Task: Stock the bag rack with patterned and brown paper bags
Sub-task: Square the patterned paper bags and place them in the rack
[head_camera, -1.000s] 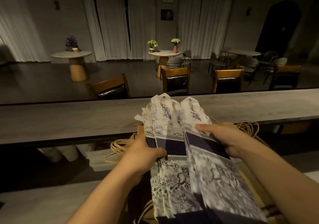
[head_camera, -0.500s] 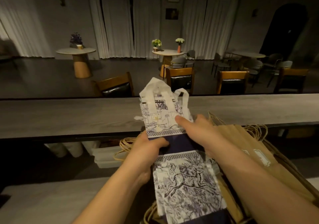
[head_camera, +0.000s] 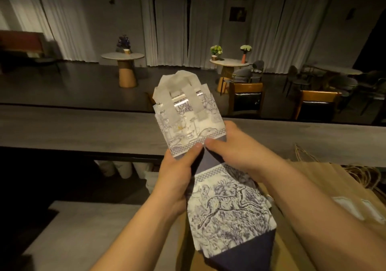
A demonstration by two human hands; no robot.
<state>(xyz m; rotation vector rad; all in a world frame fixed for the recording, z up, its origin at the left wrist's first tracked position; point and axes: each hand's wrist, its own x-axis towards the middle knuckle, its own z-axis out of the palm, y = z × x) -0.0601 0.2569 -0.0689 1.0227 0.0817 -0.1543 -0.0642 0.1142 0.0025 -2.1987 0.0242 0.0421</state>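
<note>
Hands holding a stack of patterned paper bags above the counter.

The left hand (head_camera: pixel 177 178) and the right hand (head_camera: pixel 236 151) both grasp the patterned bags (head_camera: pixel 225 206) at the dark middle band, thumbs almost touching, white handles pointing away from the person. Brown paper bags (head_camera: pixel 325 189) with twine handles lie flat just to the right, under the right forearm. Beyond is the long grey counter (head_camera: pixel 83 130).
</note>
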